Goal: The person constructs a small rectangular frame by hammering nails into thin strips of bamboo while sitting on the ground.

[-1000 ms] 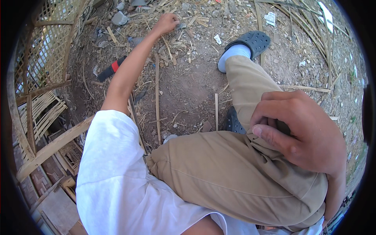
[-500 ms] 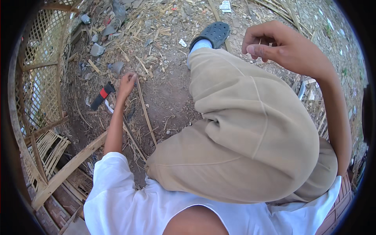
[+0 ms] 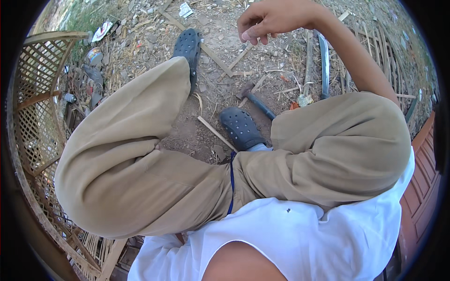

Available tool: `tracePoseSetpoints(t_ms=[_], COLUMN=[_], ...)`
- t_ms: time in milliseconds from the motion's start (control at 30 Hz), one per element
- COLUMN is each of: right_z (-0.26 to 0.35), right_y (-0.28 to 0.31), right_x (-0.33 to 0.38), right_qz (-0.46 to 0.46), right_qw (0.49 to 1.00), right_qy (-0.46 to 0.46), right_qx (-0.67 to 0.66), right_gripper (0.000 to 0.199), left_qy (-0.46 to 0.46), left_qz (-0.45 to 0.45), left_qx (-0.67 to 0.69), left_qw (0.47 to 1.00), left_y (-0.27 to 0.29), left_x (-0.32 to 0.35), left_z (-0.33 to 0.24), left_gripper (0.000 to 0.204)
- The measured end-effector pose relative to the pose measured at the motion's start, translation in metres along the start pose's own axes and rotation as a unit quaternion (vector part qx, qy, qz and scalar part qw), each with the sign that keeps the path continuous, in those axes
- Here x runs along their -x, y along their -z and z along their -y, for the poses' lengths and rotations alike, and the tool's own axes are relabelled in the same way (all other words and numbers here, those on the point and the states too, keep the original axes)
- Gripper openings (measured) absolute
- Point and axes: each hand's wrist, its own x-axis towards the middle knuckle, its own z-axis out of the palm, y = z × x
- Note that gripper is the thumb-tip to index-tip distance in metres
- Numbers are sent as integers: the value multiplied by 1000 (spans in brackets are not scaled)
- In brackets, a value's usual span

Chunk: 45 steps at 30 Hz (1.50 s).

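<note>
My right hand (image 3: 276,19) hangs above the ground at the top, its fingers curled in with the thumb close to the index finger. Whatever small thing may be in them is too hidden to make out. On the ground below lies a hammer (image 3: 257,102), its handle pointing toward my right knee. A long, narrow, blue and pale blade-like strip (image 3: 324,68) lies beside my right forearm. Between my legs, a thin wooden strip (image 3: 216,133) rests on the dirt near my dark clog (image 3: 240,126). My left hand is out of sight behind my bent left leg.
A woven bamboo lattice (image 3: 40,112) stands along the left side. Thin wooden laths (image 3: 216,60) cross on the littered ground ahead, and more slats (image 3: 382,54) lie at right. A reddish-brown panel (image 3: 424,173) borders my right side. A tin can (image 3: 94,56) sits far left.
My view has swung to the right. My left hand, earlier low at a thin wooden strip, has gone out of sight. The hammer has come into view; my right hand stays curled.
</note>
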Motion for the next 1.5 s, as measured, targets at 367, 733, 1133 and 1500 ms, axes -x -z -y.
tracePoseSetpoints(t_ms=[367, 733, 1133, 1500], right_z=[-109, -93, -114, -144], right_y=[-256, -303, -208, -170], right_x=[-13, -25, -98, -97], right_qz=[-220, -255, -469, -411], right_qw=[949, 936, 874, 893], right_qy=[-224, -244, -84, -93], right_qx=[-15, 6, 90, 154], right_gripper=[33, 42, 26, 23], left_qy=[-81, -98, -211, -367], left_qz=[310, 174, 98, 77], left_qx=[2, 104, -110, -223], left_qw=[947, 974, 966, 900], left_y=[-180, -239, -243, -253], left_x=[-88, -170, -177, -218], left_z=[-181, -217, -217, -226], left_gripper=[22, 24, 57, 59])
